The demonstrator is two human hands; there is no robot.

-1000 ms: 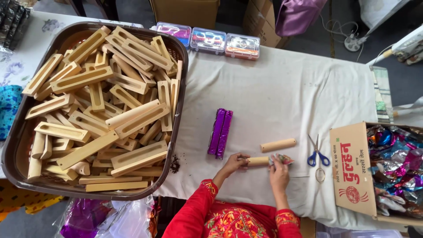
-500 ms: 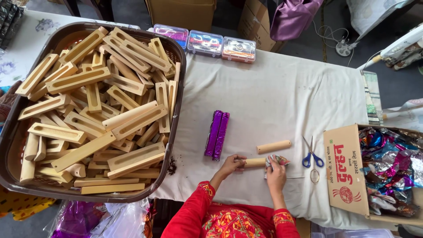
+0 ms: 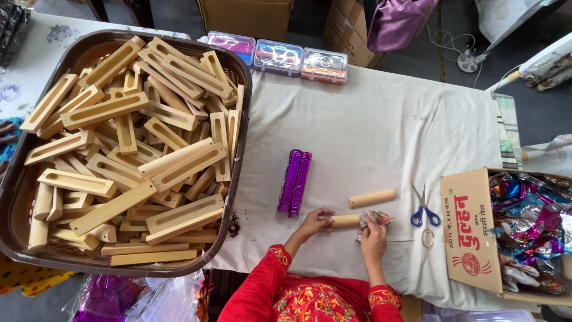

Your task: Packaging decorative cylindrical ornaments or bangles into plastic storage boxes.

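My left hand (image 3: 316, 222) grips the left end of a short tan wooden stick (image 3: 345, 220) lying on the white cloth (image 3: 381, 131). My right hand (image 3: 373, 234) is at the stick's right end, closed on a crumpled shiny foil wrapper (image 3: 378, 217). A second bare stick (image 3: 372, 198) lies just beyond them. Two sticks wrapped in purple foil (image 3: 295, 182) lie side by side to the left of my hands.
A big brown basket (image 3: 235, 179) heaped with grooved wooden blocks fills the left. Blue-handled scissors (image 3: 424, 210) lie right of my hands. A cardboard box (image 3: 471, 232) of shiny foil pieces stands at the right edge. Three clear plastic cases (image 3: 277, 56) sit at the far edge.
Both hands stay on the stick and foil with only small finger shifts. The view has drifted a little.
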